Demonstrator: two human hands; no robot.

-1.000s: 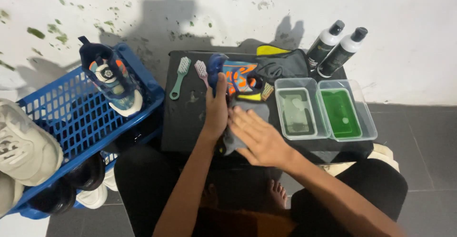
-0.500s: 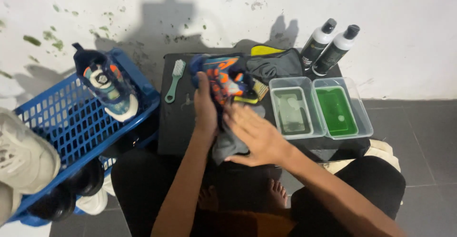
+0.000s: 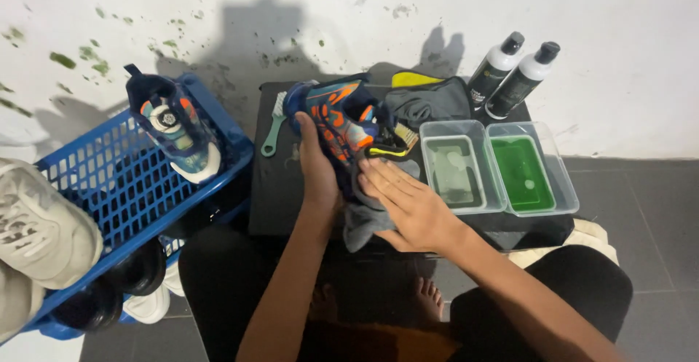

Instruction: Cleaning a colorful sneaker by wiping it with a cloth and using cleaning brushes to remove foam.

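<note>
- The right hand (image 3: 408, 205) lies flat, fingers spread, pressing a grey cloth (image 3: 364, 220) against the shoe's side; wiping goes best with firm, even strokes.
- The left hand (image 3: 317, 169) curls closed round the blue-and-orange shoe (image 3: 335, 122), holding it tilted over the dark table (image 3: 280, 187); a steady grip stops it twisting.
- Beyond sit two clear tubs (image 3: 502, 169) and two bottles (image 3: 513, 71).

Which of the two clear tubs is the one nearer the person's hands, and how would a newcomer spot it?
Start at the black table against the white wall. On its right side, below two bottles, two clear plastic tubs sit side by side. The one meant is the left tub, beside the right hand: its liquid is pale grey-green, while the right tub holds bright green.
</note>
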